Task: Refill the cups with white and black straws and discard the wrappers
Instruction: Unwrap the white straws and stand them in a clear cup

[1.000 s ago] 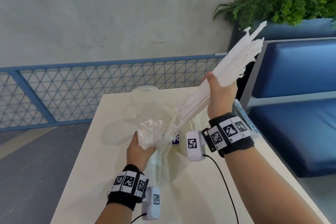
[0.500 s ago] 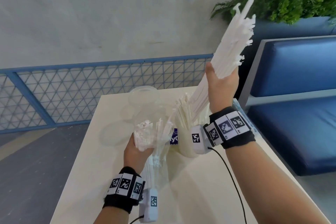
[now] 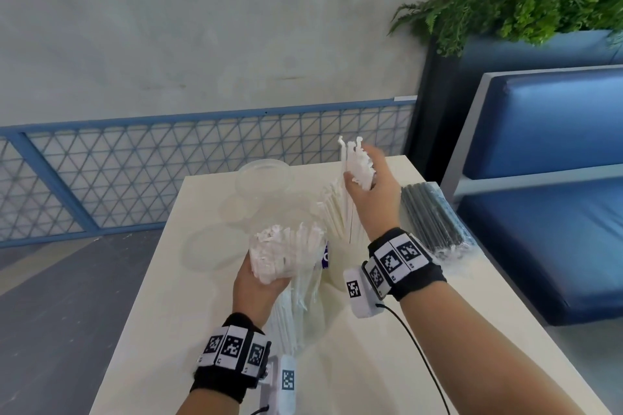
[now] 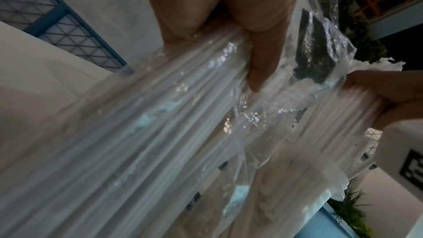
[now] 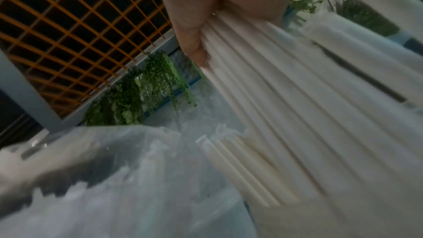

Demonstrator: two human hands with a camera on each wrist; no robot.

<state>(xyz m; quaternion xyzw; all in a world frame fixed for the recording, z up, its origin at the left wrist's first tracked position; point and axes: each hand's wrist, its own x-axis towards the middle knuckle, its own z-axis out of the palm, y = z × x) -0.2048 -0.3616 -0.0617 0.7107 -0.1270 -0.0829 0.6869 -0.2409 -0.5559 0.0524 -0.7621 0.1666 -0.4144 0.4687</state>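
White straws (image 3: 358, 168) gripped in right hand (image 3: 372, 199), ends down in white cup (image 3: 340, 266). Left hand (image 3: 258, 286) curled round clear wrapper (image 3: 296, 307) w/ more straws. Black straws (image 3: 433, 222) in bag just right of cup. Clear lids (image 3: 264, 175) behind. Blue label on cup, mostly hidden, can't read

White straws (image 3: 354, 172) in right hand (image 3: 371, 199) – wrapped bundle (image 3: 283, 256) in left hand (image 3: 256, 290).
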